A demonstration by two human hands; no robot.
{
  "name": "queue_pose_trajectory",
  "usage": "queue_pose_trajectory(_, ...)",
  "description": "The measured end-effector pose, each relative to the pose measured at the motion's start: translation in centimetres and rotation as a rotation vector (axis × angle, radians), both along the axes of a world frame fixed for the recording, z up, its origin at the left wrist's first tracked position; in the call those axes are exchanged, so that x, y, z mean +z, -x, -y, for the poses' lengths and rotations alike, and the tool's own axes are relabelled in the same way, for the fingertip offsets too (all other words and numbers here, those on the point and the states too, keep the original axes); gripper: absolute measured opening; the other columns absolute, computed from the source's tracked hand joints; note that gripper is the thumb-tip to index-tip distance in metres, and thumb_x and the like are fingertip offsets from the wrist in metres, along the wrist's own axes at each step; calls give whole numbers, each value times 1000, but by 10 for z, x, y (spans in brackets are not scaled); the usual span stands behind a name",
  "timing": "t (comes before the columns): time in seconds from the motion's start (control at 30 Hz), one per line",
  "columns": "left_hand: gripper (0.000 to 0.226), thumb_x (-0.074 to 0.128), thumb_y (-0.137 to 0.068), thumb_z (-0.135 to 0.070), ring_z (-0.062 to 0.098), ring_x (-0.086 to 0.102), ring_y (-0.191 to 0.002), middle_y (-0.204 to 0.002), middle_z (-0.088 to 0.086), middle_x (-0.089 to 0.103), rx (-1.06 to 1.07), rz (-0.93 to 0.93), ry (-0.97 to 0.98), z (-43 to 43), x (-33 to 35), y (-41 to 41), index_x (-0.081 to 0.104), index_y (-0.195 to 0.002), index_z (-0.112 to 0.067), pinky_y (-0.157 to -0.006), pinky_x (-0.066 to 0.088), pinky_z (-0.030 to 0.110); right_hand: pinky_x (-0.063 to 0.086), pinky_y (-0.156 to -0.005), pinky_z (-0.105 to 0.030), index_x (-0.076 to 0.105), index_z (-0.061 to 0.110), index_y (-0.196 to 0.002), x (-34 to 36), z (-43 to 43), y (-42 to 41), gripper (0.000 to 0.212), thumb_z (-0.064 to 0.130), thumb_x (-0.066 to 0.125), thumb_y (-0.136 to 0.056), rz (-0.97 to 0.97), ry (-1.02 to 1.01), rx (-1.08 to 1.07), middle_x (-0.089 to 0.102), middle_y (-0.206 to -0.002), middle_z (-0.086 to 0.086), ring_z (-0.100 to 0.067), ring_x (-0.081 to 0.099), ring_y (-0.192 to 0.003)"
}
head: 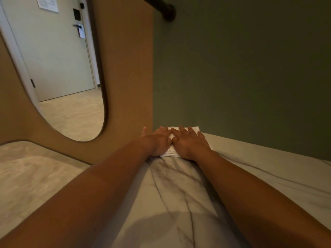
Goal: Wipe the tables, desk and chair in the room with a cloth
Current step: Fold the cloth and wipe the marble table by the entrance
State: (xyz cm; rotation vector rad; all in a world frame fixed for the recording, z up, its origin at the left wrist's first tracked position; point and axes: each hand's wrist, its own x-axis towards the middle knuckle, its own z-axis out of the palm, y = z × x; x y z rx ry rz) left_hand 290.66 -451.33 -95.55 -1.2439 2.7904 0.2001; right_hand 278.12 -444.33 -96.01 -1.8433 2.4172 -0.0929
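A folded white cloth point(172, 153) lies flat on the marble-patterned table top point(179, 190), at its far corner where the green wall meets a brown panel. My left hand point(157, 140) and my right hand point(189, 141) press on the cloth side by side, fingers straight and pointing at the wall. Both arms are stretched out over the table. Most of the cloth is covered by the hands; its near edge and far right corner show.
The green wall point(241, 77) bounds the table at the back. A brown panel point(125, 77) with an oval opening stands at the left. Through the opening a pale door point(57, 56) and light floor show. A dark rail point(166, 11) ends on the wall above.
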Motion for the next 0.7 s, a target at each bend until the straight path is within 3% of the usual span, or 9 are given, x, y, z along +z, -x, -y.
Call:
queue_pose_trajectory(0.23,54,15,-110,-34,8,-6,-155,-169,-8,-3,6,-39,-20,-31,-2,-44,3,-162,-25,-121,-8,59,-4,-125,-54,3,36,-163,-2,-30,-37,57,42,13,-106,29,-7,9,-4,-172,5,-25,-6,-158)
queue_pose_trajectory(0.5,54,15,-111,-35,8,-8,-154,-169,-8,-4,-10,-50,-36,-82,-1,-96,3,-162,-25,-120,-10,55,2,-124,-55,3,33,-163,4,-78,-85,59,41,20,-107,12,-63,48,-5,-172,2,-29,-2,-157)
queue_pose_trajectory(0.7,53,19,-111,-29,8,-10,-154,-169,-9,-6,-9,-12,-75,-123,6,-141,3,-162,-25,-123,-5,53,23,-112,-55,29,37,-155,19,-115,-113,57,57,23,-102,-179,-41,171,28,-162,-3,-37,24,-145)
